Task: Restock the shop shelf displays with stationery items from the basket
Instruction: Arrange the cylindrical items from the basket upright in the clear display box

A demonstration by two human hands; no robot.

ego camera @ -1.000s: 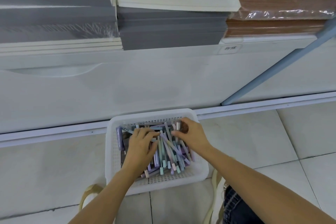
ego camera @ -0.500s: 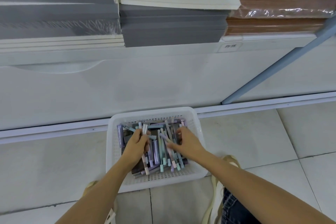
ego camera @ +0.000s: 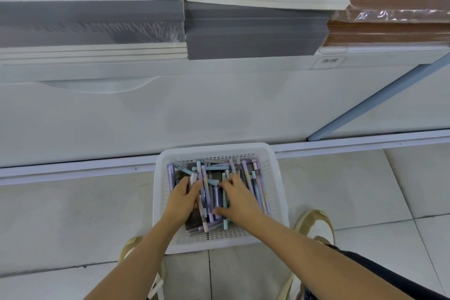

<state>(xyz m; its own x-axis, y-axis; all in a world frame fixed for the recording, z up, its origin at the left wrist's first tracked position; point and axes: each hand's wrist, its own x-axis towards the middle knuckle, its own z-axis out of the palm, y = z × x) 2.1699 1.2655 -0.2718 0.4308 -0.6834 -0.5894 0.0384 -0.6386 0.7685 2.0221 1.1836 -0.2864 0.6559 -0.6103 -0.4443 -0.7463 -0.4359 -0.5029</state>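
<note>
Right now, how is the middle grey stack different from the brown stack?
The middle grey stack is dull grey; the brown stack is reddish brown. The brown stack has shiny plastic wrap; the middle grey stack shows none. Both lie flat on the shelf.

left hand [ego camera: 182,200] curls round pens [ego camera: 204,192]; right hand [ego camera: 239,200] spreads its fingers just beside.

Basket [ego camera: 214,150]: white plastic, perforated walls, matt. Pens [ego camera: 216,198]: smooth pastel plastic (slight sheen). Floor tiles [ego camera: 73,221]: pale, smooth, faintly glossy. Shelf front [ego camera: 194,105]: white, smooth, satin. Grey notebook stack [ego camera: 255,31]: matt paper edges. Brown stack [ego camera: 389,31]: wood-grain print under glossy, wrinkled clear film.
</note>
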